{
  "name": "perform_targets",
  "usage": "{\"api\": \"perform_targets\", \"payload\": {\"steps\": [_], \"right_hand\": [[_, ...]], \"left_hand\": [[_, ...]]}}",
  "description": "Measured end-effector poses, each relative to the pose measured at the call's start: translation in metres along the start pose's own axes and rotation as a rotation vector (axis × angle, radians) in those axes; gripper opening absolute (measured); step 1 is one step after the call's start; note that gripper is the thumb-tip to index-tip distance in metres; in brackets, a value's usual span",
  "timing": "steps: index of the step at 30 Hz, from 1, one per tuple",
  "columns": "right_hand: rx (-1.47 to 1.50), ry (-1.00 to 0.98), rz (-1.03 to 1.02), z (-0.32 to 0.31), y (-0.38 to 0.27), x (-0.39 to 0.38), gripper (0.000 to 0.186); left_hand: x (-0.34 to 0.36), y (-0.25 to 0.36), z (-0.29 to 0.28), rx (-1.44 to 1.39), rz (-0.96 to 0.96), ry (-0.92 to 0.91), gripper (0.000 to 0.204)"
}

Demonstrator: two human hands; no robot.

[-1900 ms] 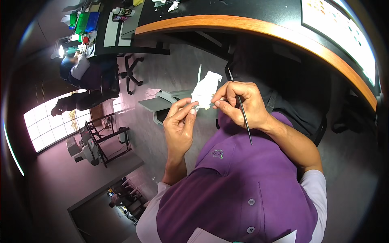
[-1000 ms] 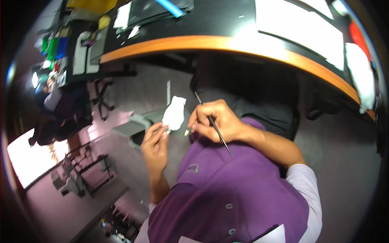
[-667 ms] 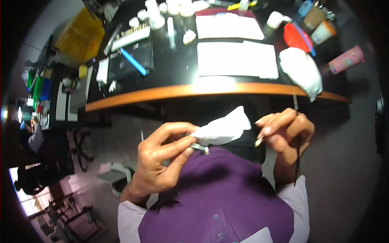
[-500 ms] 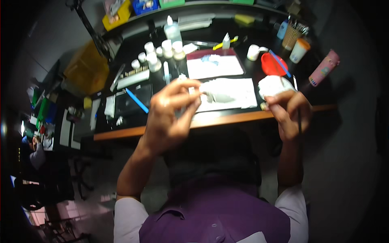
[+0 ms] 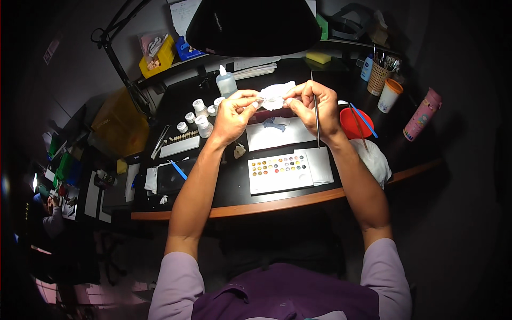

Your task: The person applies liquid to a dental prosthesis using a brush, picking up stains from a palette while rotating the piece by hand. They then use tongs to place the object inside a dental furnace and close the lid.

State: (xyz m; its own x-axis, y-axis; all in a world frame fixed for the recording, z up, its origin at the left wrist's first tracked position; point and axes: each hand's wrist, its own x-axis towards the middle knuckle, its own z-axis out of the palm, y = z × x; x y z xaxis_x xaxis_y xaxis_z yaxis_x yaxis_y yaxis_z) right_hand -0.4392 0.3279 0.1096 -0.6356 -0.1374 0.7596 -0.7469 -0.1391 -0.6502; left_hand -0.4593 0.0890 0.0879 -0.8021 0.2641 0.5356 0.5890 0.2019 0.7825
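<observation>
My left hand (image 5: 233,118) is closed, its thumb and fingertips pinching something too small to make out. Opposite it, my right hand (image 5: 321,109) grips a slender dark stick-like tool (image 5: 317,120), standing nearly upright between the fingers. A crumpled white tissue (image 5: 277,95) shows between the two sets of fingertips; whether either hand holds it, I cannot tell. Below the hands lies a white palette (image 5: 280,185) with rows of small coloured dots, beside a white sheet (image 5: 320,166). A white tray (image 5: 261,140) bearing a bluish cloth (image 5: 273,125) sits just beyond the palette.
A black lamp head (image 5: 253,26) hangs above the hands. White-capped jars (image 5: 202,127) and a clear bottle (image 5: 226,82) stand on the left. To the right are a red bowl (image 5: 352,128), a white cloth bundle (image 5: 376,162), an orange-rimmed cup (image 5: 390,97) and a pink bottle (image 5: 423,114).
Both hands have moved farther over the table and closer together, under the lamp. My right hand has left the white cloth bundle. The view has shifted, bringing in the lamp head.
</observation>
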Motion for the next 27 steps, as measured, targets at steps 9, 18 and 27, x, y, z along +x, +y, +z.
{"api": "perform_targets", "payload": {"steps": [9,18,27], "right_hand": [[-0.077,0.018,-0.037,0.017,0.031,0.002,0.031],[-0.095,0.023,-0.046,0.02,0.032,-0.004,0.027],[-0.124,0.018,-0.053,0.023,0.032,-0.007,0.027]], "left_hand": [[0.005,-0.014,-0.005,-0.032,0.077,0.048,0.02],[0.004,-0.021,-0.006,-0.076,0.024,0.005,0.021],[0.003,-0.027,-0.007,-0.085,0.058,0.004,0.02]]}}
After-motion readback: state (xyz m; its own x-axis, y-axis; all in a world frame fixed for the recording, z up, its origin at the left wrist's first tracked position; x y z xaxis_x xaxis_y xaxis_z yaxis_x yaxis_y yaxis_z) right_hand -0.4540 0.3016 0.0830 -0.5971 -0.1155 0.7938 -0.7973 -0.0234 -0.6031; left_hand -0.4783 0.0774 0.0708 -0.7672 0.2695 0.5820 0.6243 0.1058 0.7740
